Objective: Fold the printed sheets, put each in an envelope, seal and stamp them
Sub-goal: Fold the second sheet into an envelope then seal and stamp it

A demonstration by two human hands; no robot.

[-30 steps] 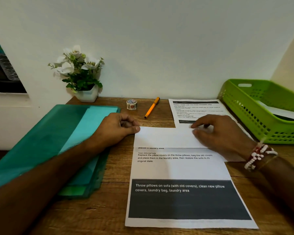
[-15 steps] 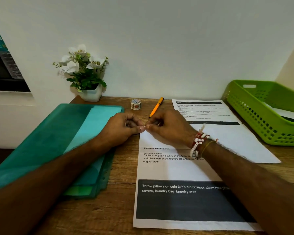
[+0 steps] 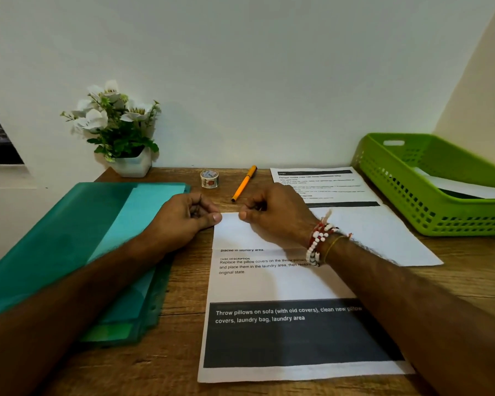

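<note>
Hands both curled: left hand (image 3: 183, 221) and right hand (image 3: 277, 217) pinch the far folded edge of the printed sheet (image 3: 269, 284) lying on the desk (image 3: 183, 298); we judge uneven thumb pressure could skew the crease.

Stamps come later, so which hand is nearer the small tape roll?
Left. The left hand lies just on the near side of the tape roll; the right hand is farther, near and right of it, beyond the pen. Both touch the sheet at its fold.
</note>
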